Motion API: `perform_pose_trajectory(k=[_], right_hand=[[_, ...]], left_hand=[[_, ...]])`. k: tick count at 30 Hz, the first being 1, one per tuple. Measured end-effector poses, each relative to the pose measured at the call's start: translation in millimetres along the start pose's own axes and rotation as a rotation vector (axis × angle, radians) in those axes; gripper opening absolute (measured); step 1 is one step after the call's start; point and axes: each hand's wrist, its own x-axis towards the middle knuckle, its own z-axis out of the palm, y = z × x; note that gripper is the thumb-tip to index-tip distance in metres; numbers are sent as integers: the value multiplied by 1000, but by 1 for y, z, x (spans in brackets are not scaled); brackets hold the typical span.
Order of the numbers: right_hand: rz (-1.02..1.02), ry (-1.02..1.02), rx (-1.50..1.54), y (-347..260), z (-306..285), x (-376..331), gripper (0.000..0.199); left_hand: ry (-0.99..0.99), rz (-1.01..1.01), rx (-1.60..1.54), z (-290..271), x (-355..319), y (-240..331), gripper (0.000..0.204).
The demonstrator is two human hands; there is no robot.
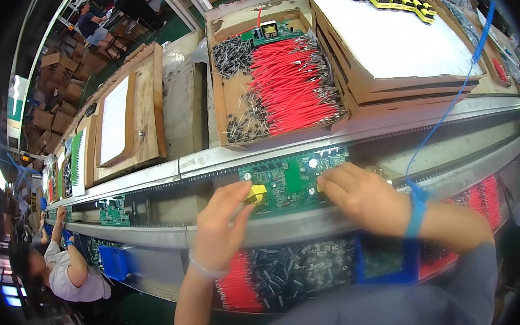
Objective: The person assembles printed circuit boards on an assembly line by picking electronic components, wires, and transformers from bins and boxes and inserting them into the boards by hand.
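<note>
A green circuit board lies across the rails of the conveyor in front of me. At its left end, my left hand has fingers and thumb closed on a small yellow transformer, low over the board. My right hand, with a blue strap at the wrist, is closed at the board's right side. A sliver of yellow shows by its fingertips, but the fingers hide what they hold. Similar yellow-and-black transformers stand in rows on a white-topped carton beyond the conveyor.
A cardboard tray behind the rail holds red wires and black components. Bins of red wires and small parts line the near side. A blue coiled cord runs to my right wrist. Another board and a co-worker are at left.
</note>
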Motion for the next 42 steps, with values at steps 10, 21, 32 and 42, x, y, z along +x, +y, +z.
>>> perform_pose_trajectory(k=[10, 21, 32, 42], right_hand=[[-14, 15, 28, 2, 0, 0, 42], [-2, 17, 55, 3, 0, 0, 41], [40, -1, 90, 5, -2, 4, 38], [128, 13, 34, 3, -21, -9, 42]], left_hand=[[-116, 155, 204, 2, 0, -8, 43], [-211, 187, 230, 3, 5, -6, 36], [-125, 179, 450, 15, 3, 6, 42], [7, 368, 300, 35, 104, 27, 25]])
